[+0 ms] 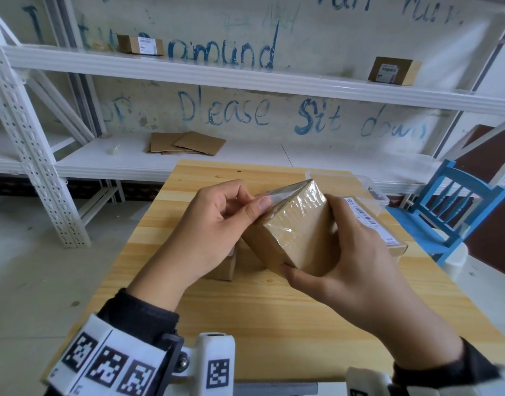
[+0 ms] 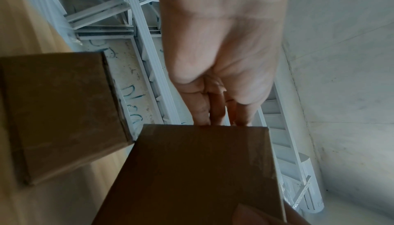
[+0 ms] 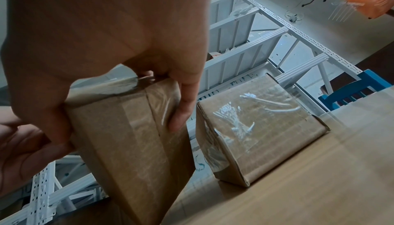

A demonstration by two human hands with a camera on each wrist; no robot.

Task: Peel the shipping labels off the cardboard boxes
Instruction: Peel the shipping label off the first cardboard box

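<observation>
I hold a brown cardboard box tilted above the wooden table; clear tape wraps it. My right hand grips it from the right, thumb at its lower corner. My left hand pinches the clear tape along the box's top edge. No label shows on this box. In the right wrist view, my right hand is curled round the held box. A second box with a white shipping label lies behind my right hand. A third box stands under my left hand.
A clear plastic container sits at the table's back right corner. White metal shelves behind hold two labelled boxes and flat cardboard pieces. A blue chair stands to the right of the table.
</observation>
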